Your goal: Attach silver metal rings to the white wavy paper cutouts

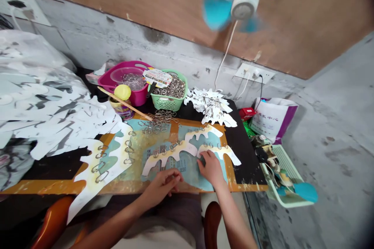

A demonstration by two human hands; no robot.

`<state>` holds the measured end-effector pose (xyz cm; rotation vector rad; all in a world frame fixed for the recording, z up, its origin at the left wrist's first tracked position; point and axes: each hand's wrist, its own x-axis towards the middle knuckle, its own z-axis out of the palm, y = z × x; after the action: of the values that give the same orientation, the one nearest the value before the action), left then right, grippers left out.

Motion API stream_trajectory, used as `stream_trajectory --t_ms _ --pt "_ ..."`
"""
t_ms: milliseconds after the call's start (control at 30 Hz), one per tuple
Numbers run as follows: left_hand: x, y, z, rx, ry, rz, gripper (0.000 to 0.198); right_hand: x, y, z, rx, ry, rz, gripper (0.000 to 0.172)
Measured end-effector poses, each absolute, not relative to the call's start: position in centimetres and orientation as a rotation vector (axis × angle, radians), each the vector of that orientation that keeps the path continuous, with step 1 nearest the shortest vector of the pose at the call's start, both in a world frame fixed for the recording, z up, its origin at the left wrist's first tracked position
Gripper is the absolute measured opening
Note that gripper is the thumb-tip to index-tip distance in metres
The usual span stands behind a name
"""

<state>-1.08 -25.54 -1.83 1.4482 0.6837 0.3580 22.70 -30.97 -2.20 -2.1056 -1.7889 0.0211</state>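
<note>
My right hand (210, 166) rests its fingertips on the left end of a white cut-out strip (233, 155) with metal rings along its upper edge; its thumb and fingers are apart. My left hand (168, 182) is closed at the table's front edge, fingers curled and thumb against them; whatever they hold is hidden. Just above it lies another white cut-out strip (187, 148) with several rings. Farther back is a third cut-out strip (214, 130). To the left, larger white cut-outs (117, 163) carry rings on yellowish glue-like patches, one overhanging the front edge.
A pile of loose metal rings (159, 121) lies before a green basket (165, 103) full of rings and a pink basket (138, 97). A wooden stick (125, 103) lies across a tub (125, 112). White cut-outs (58, 101) heap at left. A fan (244, 6) spins overhead.
</note>
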Motion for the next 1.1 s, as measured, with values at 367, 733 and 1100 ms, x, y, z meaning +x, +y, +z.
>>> stream_trajectory --t_ms 367,733,1100 --pt "0.6 -26.4 -1.0 1.457 0.626 0.316 0.039 22.2 -29.9 -3.6 -2.125 -1.71 -0.272 0.014" --pt "2.3 -26.0 -0.9 1.089 0.678 0.315 0.05 18.3 -35.6 -1.0 -1.85 -1.544 -0.183 0.015" --pt "0.3 -24.7 -1.8 1.39 0.856 0.478 0.025 13.0 -36.0 -0.3 -1.637 -1.593 0.316 0.016"
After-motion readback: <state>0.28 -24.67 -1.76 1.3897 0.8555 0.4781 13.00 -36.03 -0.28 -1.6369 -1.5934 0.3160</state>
